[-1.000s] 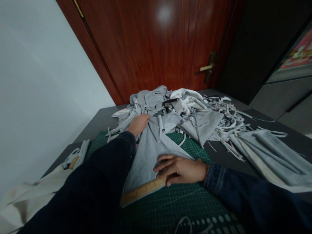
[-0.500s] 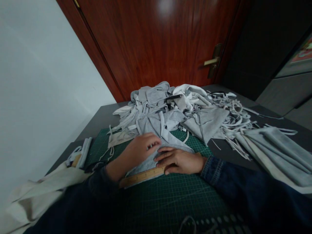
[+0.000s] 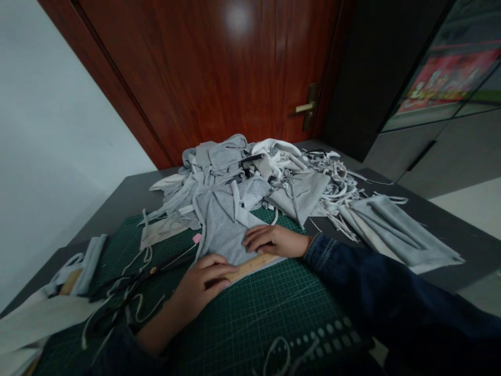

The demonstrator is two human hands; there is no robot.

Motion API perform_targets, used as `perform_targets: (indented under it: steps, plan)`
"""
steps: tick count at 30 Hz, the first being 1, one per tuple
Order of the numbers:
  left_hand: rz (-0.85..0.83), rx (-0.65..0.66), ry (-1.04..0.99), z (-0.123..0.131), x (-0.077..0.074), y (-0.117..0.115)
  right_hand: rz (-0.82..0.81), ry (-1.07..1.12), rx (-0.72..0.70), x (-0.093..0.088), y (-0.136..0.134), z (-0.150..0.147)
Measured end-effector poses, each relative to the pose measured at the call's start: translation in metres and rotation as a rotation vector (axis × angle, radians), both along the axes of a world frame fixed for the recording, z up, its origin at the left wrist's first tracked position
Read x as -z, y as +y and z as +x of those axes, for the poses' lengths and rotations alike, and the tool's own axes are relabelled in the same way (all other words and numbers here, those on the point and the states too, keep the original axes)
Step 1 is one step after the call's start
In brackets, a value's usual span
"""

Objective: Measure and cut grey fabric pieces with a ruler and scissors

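- The piece of grey jersey fabric (image 3: 223,230) lies flat on the green cutting mat (image 3: 254,324), near the middle of the scene, with its far end running into the scrap heap.
- A wooden ruler (image 3: 254,265) lies along the fabric's near edge. Its long axis runs left to right across the scene, rising slightly toward the right.
- The left hand (image 3: 203,282) is open with the fingers slightly curved, resting on the ruler's left end and the fabric's edge; it is not closed around anything.
- The right hand (image 3: 274,241) is also open, with its fingers spread flat on the fabric just beyond the ruler's right half. Its denim sleeve (image 3: 336,266) comes in from the right.
- The left hand is nearer the ruler's left end and the right hand nearer its right end, so the two hands lie along the ruler's length.
- Black-handled scissors (image 3: 133,290) lie open on the mat just left of the left hand, with a small pink piece (image 3: 197,238) beyond them at the fabric's left edge.
- A heap of grey and white fabric scraps (image 3: 223,162) lies on the dark tabletop (image 3: 121,203) on the far side, and a folded grey cloth (image 3: 391,232) lies to the right.
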State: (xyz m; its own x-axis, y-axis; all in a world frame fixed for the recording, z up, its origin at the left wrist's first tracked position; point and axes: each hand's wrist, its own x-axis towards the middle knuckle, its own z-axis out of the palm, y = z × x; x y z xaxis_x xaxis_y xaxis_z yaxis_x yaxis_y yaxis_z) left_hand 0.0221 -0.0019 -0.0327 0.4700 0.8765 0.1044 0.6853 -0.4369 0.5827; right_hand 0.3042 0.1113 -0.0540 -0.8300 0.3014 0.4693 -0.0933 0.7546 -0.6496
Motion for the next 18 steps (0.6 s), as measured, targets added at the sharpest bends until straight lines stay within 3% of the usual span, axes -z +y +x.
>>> perform_targets:
  steps: [7, 13, 18]
  plan:
    - [0.158, 0.048, 0.078, -0.004, 0.006, 0.000, -0.020, -0.013, 0.135, 0.000, 0.001, 0.054]
    - [0.225, 0.072, 0.093, -0.011, 0.017, 0.004, -0.082, -0.024, 0.183, -0.009, -0.011, 0.071]
    - [0.195, 0.067, 0.072, -0.016, 0.025, 0.006, -0.096, -0.078, 0.117, -0.017, -0.022, 0.079]
